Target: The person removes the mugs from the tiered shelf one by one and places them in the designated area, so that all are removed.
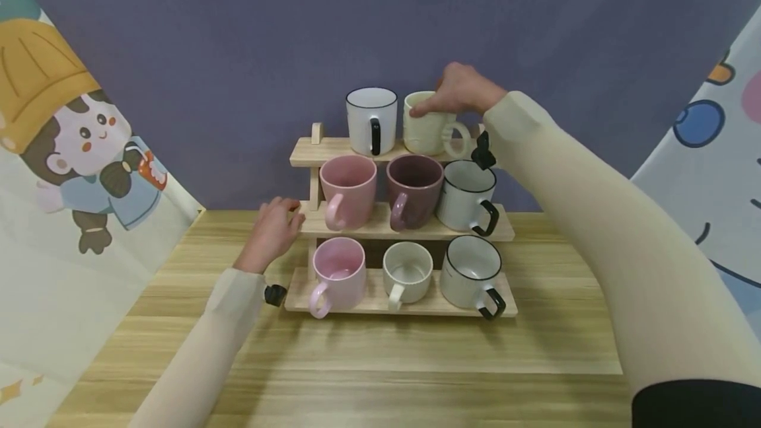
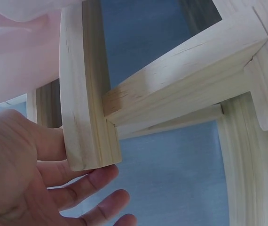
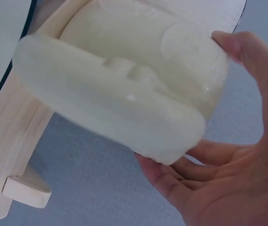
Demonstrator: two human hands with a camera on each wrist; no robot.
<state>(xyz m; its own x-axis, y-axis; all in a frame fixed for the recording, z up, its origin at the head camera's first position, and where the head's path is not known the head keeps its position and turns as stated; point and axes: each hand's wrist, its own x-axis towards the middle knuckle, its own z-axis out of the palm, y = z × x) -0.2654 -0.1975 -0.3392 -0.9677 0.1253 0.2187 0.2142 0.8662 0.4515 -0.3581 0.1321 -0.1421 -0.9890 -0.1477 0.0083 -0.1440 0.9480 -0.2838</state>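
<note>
On the top tier at right, my right hand point(image 1: 460, 88) grips a pale yellow mug point(image 1: 423, 127) near its rim. In the right wrist view the thumb is on one side of the mug point(image 3: 120, 99) and the fingers are on the other, with its thick, bumpy handle facing the camera. My left hand point(image 1: 273, 230) holds the left end of the middle board of a three-tier wooden rack point(image 1: 309, 220). Seen from the left wrist, the fingers point(image 2: 84, 188) reach around the board's end, partly hidden behind it. A white mug with black rim and handle point(image 1: 371, 121) stands left of the yellow one.
The middle tier carries a pink mug point(image 1: 349, 190), a plum mug point(image 1: 414, 193) and a black-rimmed white mug point(image 1: 466, 197). Below them are a light pink mug point(image 1: 341, 276), a small cream cup point(image 1: 407, 273) and another black-rimmed mug point(image 1: 466, 273). A dark curtain point(image 1: 238, 84) hangs behind.
</note>
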